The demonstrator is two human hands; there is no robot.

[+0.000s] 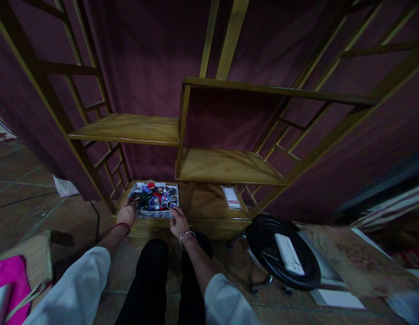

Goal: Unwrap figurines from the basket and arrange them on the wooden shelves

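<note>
A shallow, light-coloured box (155, 214) sits on the bottom wooden shelf at the left, filled with a jumble of small colourful items (155, 197) in red, blue, black and silver. They are too small to name singly. At the box's left side, my left hand (128, 212), with a red beaded bracelet at the wrist, grips the edge. My right hand (178, 222), wearing a silver bangle, holds the right front corner, fingers over the rim. Parts of the fingers on both hands are hard to make out in the dim light.
Above the box is a wooden shelf (128, 129); another shelf (229, 166) juts out to the right. A white packet (231, 197) lies on the bottom shelf. On my right, a black wheeled stool (263, 253) carries a long white box (288, 253). A woven stool (36, 257) stands left.
</note>
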